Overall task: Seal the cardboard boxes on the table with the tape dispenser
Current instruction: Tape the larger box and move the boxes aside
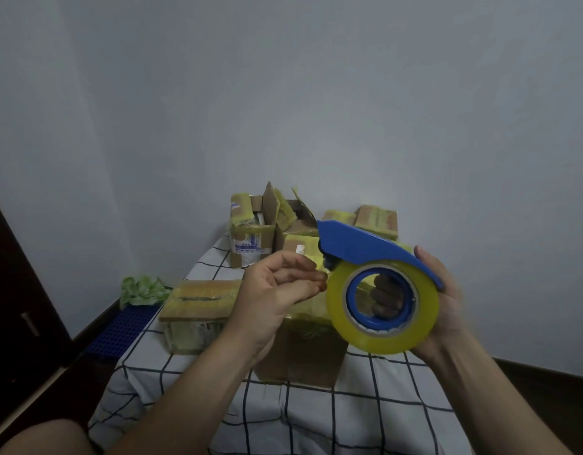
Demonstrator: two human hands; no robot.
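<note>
My right hand [447,303] grips a blue tape dispenser [359,244] loaded with a yellowish roll of tape [385,336], held up in the air above the table. Its fingers show through the roll's core. My left hand [277,287] is beside the roll's left edge, fingertips pinching at the tape end near the dispenser's mouth. Directly below the hands sits a brown cardboard box [300,356]. A flatter taped box [198,310] lies to its left. Several more boxes [250,234] stand at the back, one with its flaps open [290,211].
The table carries a white cloth with a black grid [365,405]. A green crumpled thing [142,290] and a blue perforated mat [119,330] lie at the left by the wall. A dark door or cabinet [17,307] stands far left. My knee [43,438] shows bottom left.
</note>
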